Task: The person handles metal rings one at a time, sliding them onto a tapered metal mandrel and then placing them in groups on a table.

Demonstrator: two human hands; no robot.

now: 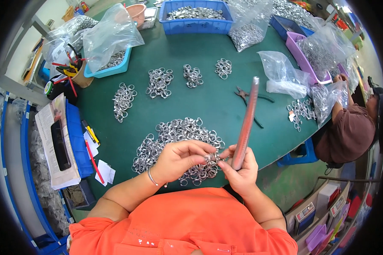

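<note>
My left hand (181, 159) is closed in a pinch on one or more small silvery metal rings (210, 158); their exact number is hard to make out. The fingertips of my right hand (244, 172) meet the same rings from the other side. That right hand also grips a tapered ring mandrel (246, 123), reddish along its length with a bare metal tip, tilted upward. Under and beyond my hands a large heap of metal rings (174, 131) lies on the green tabletop (191, 102).
Smaller ring piles (159, 83) form a row farther back. Pliers (244, 95) lie right of them. Blue tub (195, 26), light-blue tray (110, 70), purple basket (300, 55) and plastic bags (283, 76) surround the work area. A seated person (347, 131) works at the right.
</note>
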